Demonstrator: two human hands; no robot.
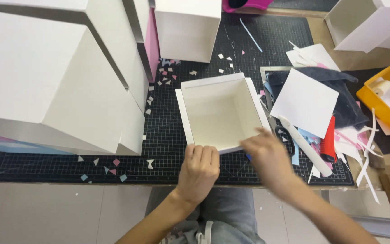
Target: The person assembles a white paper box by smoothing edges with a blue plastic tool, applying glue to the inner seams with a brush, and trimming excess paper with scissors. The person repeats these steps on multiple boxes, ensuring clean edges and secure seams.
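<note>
- Head view: open white cardboard box (220,113) sits mouth-up on the black gridded cutting mat (168,135), near the front edge, just ahead of the person's lap.
- Left hand (198,171): fingers curled shut over the box's near wall at its left corner, pinning it down.
- Right hand (267,156): motion-blurred at the box's near right corner, fingers loosely extended and touching the wall edge; whether they pinch anything, I cannot tell.
- Step in hand, as judged: pressing or smoothing the white covering along the near rim while the other hand steadies the box.
- Next move, as judged: calls for firm, even pressure along that edge with the box kept from sliding on the mat.
- Surroundings: stacked large white boxes (55,77) to the left; another white box (187,27) behind; small paper offcuts (113,168) scattered on the mat.
- To the right: white paper sheet (304,101) on dark cloth (346,106), a white bone folder (305,147), and a yellow tray (378,101) holding a roller.
</note>
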